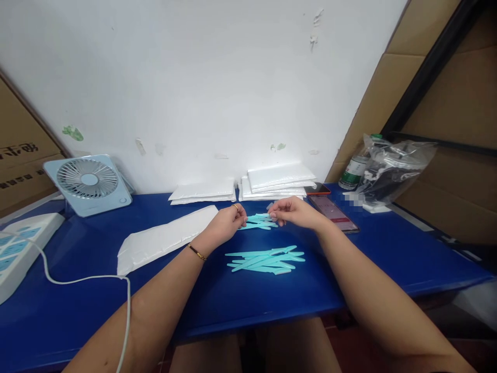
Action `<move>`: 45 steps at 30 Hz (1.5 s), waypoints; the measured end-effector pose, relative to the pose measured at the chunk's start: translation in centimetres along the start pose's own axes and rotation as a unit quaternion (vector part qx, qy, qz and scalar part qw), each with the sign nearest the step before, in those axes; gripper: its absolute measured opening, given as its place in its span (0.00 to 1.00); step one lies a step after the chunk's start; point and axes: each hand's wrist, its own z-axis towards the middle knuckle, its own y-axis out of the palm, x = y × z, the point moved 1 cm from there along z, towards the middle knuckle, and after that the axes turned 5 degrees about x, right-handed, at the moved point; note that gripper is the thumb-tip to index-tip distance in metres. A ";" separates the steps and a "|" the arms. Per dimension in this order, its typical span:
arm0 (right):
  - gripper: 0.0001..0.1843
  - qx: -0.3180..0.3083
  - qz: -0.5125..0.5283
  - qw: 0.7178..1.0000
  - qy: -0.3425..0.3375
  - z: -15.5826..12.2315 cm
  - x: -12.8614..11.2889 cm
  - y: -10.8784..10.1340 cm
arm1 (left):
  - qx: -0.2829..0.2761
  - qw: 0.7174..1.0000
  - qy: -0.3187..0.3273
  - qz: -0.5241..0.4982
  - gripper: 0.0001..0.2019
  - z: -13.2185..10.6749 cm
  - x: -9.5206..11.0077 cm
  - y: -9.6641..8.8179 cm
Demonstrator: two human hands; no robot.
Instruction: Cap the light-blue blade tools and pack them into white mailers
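Left to right on your blue bench (310, 290): a white oblong packet (166, 238) lies flat; your left hand (227, 223) pinches the left end of a far bunch of turquoise eyebrow razors (258, 224); a near pile (256, 260) rests loose, unheld; your right hand (293, 211) pinches the bunch's right end. You seem partway, the near pile still unsorted. Razors look slim, smooth plastic, crisscrossed.

I pinch a slim turquoise razor (257, 216) at both ends, roughly level, at a small far pile (258, 226) of its kind; nearer me, the near pile (264, 260) lies flat and loosely crisscrossed, mostly running left to right, some tips pale-edged
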 end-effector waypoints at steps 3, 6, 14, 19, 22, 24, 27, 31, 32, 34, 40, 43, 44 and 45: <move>0.17 -0.023 -0.005 1.000 0.009 0.1 -0.1 0.9 | -0.002 0.999 0.020 0.027 0.08 -0.4 1.0 0.3; 0.18 -0.014 -0.056 0.998 0.008 0.1 0.2 0.4 | 0.060 0.992 0.052 0.098 0.08 -1.2 2.6 0.4; 0.08 0.215 -0.358 0.909 0.012 -0.3 2.6 -5.2 | -0.114 0.973 0.135 0.151 0.12 -3.5 4.6 1.8; 0.07 0.138 -0.380 0.914 0.009 0.7 4.0 -3.9 | -0.099 0.975 0.092 0.176 0.09 -2.4 3.3 2.4; 0.05 0.123 -0.417 0.901 -0.013 1.2 4.4 -3.2 | -0.052 0.980 0.077 0.177 0.10 -1.8 3.0 1.8; 0.04 0.131 -0.406 0.905 -0.010 1.1 4.3 -3.3 | -0.018 0.985 0.059 0.163 0.10 -1.5 2.9 1.1; 0.05 0.149 -0.301 0.942 -0.016 0.5 3.0 -3.3 | 0.011 0.992 0.029 0.121 0.10 -1.3 2.5 0.1; 0.11 0.095 -0.114 0.988 -0.036 -0.3 0.6 -2.0 | 0.023 0.997 0.018 0.070 0.10 -1.0 2.0 -0.4; 0.12 0.078 -0.090 0.992 -0.038 -0.4 0.1 -1.6 | 0.027 0.997 0.019 0.066 0.10 -0.9 1.8 -0.4; 0.13 0.054 -0.070 0.995 -0.044 -0.4 -0.4 -0.7 | 0.030 0.997 0.022 0.066 0.10 -0.8 1.7 -0.4; 0.13 0.022 -0.086 0.995 -0.052 -0.2 -0.9 1.0 | 0.033 0.994 0.052 0.087 0.10 -0.6 1.6 0.2; 0.14 0.006 -0.110 0.992 -0.053 -0.3 -1.3 1.6 | 0.030 0.991 0.070 0.114 0.10 -0.6 1.7 0.5; 0.14 0.006 -0.120 0.991 -0.051 -0.3 -1.3 1.5 | 0.039 0.988 0.076 0.127 0.09 -0.6 1.8 0.6; 0.15 0.013 -0.131 0.990 -0.048 -0.3 -1.2 1.3 | 0.056 0.985 0.082 0.142 0.09 -0.7 1.9 0.5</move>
